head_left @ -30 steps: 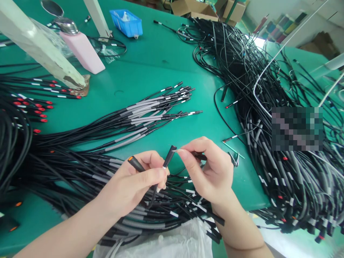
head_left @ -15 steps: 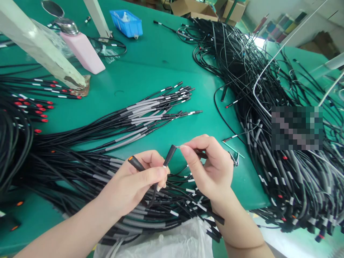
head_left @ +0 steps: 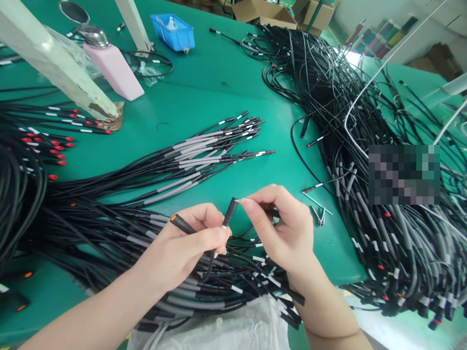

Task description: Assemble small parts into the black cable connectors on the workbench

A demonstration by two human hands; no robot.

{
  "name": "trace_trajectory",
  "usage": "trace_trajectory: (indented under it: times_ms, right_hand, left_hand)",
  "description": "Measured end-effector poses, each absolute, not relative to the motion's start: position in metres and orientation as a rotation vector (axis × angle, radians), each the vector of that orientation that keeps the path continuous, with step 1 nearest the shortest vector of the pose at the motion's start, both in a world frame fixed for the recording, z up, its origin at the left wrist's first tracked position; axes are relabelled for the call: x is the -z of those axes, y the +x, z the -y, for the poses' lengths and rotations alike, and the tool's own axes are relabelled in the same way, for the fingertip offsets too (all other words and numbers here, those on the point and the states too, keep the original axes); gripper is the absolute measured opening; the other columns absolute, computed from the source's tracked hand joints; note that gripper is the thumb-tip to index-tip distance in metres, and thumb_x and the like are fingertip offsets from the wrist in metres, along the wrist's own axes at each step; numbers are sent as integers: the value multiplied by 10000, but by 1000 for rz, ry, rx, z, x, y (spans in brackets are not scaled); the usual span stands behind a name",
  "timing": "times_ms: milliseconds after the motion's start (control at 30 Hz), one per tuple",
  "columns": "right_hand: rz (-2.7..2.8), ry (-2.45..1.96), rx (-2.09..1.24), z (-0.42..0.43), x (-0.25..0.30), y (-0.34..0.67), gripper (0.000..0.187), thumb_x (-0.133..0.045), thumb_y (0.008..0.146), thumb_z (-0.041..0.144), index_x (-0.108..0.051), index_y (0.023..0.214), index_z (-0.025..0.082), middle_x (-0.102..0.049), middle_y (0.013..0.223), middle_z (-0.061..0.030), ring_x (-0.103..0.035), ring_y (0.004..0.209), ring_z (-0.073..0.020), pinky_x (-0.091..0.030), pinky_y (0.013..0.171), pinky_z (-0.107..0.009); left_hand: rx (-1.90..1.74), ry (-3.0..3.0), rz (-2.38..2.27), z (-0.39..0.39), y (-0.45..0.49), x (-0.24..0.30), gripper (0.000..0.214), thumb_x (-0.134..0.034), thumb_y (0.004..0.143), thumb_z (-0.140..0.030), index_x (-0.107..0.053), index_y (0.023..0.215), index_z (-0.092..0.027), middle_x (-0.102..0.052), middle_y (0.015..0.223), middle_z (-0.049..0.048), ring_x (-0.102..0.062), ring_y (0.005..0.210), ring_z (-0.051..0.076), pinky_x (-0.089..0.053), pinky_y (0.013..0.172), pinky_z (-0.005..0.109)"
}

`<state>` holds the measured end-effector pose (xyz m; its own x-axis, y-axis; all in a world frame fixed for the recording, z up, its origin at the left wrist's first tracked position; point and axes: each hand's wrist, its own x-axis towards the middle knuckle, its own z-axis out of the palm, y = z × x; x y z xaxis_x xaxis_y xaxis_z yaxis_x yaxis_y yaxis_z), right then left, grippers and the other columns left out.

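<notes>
Between thumb and fingers my left hand (head_left: pixel 195 238) grips a black cable by its connector (head_left: pixel 230 212), which tilts up toward the right. A second black connector with an orange end (head_left: pixel 179 222) sticks out over the same hand's back. My right hand (head_left: pixel 280 223) is closed in a pinch on a thin, pale, pointed piece (head_left: pixel 237 200), whose tip meets the connector's top end. Its kind is too small to make out, and a dark part shows behind those fingers. Black cables with grey ribbed sleeves (head_left: pixel 193 291) lie beneath both hands.
A second cable bundle (head_left: pixel 197 150) lies ahead on the green table (head_left: pixel 204 102). To the right is a large cable heap (head_left: pixel 328 97). A pink pump bottle (head_left: pixel 115 73), a blue bin (head_left: pixel 175 34), a white post (head_left: pixel 65 63) and a small silver clipper (head_left: pixel 320 216) stand or lie around.
My right hand has shifted slightly left, with the pointed piece still at the connector's end. The left hand keeps its grip on the cable, almost unmoved.
</notes>
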<state>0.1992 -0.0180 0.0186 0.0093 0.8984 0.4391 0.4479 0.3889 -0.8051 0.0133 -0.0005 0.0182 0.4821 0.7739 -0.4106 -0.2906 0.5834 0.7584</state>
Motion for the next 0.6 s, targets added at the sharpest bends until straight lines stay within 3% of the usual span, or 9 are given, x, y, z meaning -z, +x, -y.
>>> trace_trajectory:
  times_ms: [167,367,600]
  right_hand:
    - [1486,-1228,-861,20,-22,201,192,-745,976,204,-649,811,215,-624,655,78,-513,543,-67,-430,502,-199]
    - [1449,-1216,-644,19,-19,197,166,-740,953,117,-664,852,224,-693,739,73,-603,604,-55,-477,539,-159]
    - [1583,-1234,-489,20,-17,199,149,-720,962,114,-655,873,214,-712,750,39,-618,626,-80,-495,565,-196]
  left_hand:
    - [-731,646,-846,1,13,-19,284,-937,699,-273,-695,571,-199,-657,522,-17,-556,537,113,-417,539,210]
    - [-713,650,-833,0,12,-18,285,-925,725,-267,-693,574,-200,-660,531,-15,-557,545,113,-406,543,211]
    - [-715,661,-838,0,13,-20,276,-921,709,-259,-693,565,-200,-657,520,-17,-545,531,110,-400,538,217]
